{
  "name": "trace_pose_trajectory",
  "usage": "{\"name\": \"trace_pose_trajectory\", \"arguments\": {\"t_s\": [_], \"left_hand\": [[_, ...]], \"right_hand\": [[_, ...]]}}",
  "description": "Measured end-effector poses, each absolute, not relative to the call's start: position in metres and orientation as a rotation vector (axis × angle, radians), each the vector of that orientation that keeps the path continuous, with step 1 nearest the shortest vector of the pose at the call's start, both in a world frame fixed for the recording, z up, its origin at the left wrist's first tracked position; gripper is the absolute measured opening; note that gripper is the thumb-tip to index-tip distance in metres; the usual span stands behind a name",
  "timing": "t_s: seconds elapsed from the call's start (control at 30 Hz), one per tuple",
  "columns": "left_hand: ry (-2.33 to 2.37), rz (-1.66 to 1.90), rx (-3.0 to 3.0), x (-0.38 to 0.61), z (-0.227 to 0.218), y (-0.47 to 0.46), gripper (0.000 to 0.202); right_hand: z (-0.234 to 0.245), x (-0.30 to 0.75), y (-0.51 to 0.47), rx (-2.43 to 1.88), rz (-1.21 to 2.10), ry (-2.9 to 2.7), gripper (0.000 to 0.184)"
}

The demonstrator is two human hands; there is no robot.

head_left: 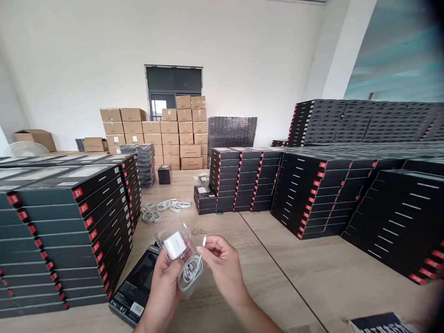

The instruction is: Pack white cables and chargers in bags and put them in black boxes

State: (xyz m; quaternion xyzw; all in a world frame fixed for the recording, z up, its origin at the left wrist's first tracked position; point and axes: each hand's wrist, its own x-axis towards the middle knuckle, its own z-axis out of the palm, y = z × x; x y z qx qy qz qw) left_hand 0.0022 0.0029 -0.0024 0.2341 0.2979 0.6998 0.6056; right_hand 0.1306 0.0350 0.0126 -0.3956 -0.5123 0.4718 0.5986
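My left hand (168,277) grips a clear plastic tray (189,291) from its left side. A white charger plug (175,245) sits in the tray's upper part, and a coiled white cable (191,270) fills the lower part. Between the thumb and fingers of my right hand (222,263) is the cable's connector end (204,239), held upright just right of the tray. Under my left wrist, a black box (133,291) lies on the wooden table (256,286), partly hidden by my forearm.
Tall stacks of black boxes stand on the left (100,222) and right (308,199). Loose white cables (166,208) lie beyond my hands. A smaller box (204,199) stands before the middle stack. Brown cartons (169,138) are piled against the back wall. Dark printed material (378,322) lies near right.
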Motion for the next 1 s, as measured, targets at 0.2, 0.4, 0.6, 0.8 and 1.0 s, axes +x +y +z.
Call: {"name": "trace_pose_trajectory", "arguments": {"t_s": [0.2, 0.4, 0.6, 0.8, 1.0], "left_hand": [[0.714, 1.654, 0.626, 0.003, -0.002, 0.003, 0.048], [0.71, 1.579, 0.656, 0.007, 0.001, -0.001, 0.053], [0.667, 1.504, 0.598, 0.006, 0.0, -0.002, 0.072], [0.608, 1.484, 0.632, 0.004, -0.004, 0.0, 0.069], [0.604, 1.453, 0.655, 0.003, -0.005, 0.002, 0.06]], "right_hand": [[0.008, 0.128, 0.033, -0.864, 1.22, -1.111, 0.029], [0.007, 0.124, 0.031, -0.922, 1.021, -1.302, 0.038], [0.007, 0.125, 0.033, -0.976, 0.72, -1.636, 0.029], [0.008, 0.132, 0.039, -1.004, 0.752, -1.672, 0.03], [0.007, 0.134, 0.041, -1.013, 0.808, -1.654, 0.032]]}}
